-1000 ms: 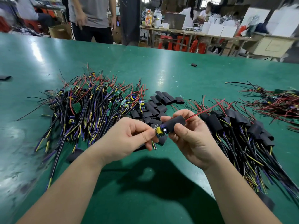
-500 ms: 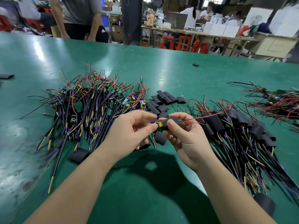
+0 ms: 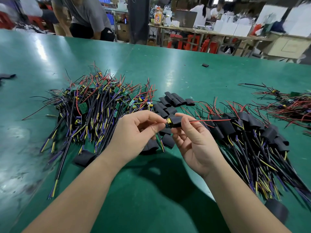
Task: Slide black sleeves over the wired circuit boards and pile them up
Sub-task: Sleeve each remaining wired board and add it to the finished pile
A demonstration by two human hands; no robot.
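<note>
Between my hands, above the green table, is a black sleeve (image 3: 175, 122) drawn over a wired circuit board whose yellow part (image 3: 168, 121) sticks out at the left end. My left hand (image 3: 134, 133) pinches that exposed end. My right hand (image 3: 193, 140) pinches the sleeve with thumb and fingertips, and a red wire (image 3: 210, 120) trails out to the right. A heap of bare wired boards (image 3: 94, 106) lies at the left. Sleeved boards (image 3: 252, 132) lie piled at the right. Loose empty sleeves (image 3: 171, 103) lie behind my hands.
More loose sleeves lie near my left wrist (image 3: 84, 158) and at the lower right (image 3: 276, 211). A further tangle of red wires (image 3: 289, 105) is at the far right. A person in a grey shirt (image 3: 87, 15) bends over the table's far edge.
My hands have stayed together, and the sleeve has slid further over the board, so less of the board shows. The person at the far edge has bent down.
</note>
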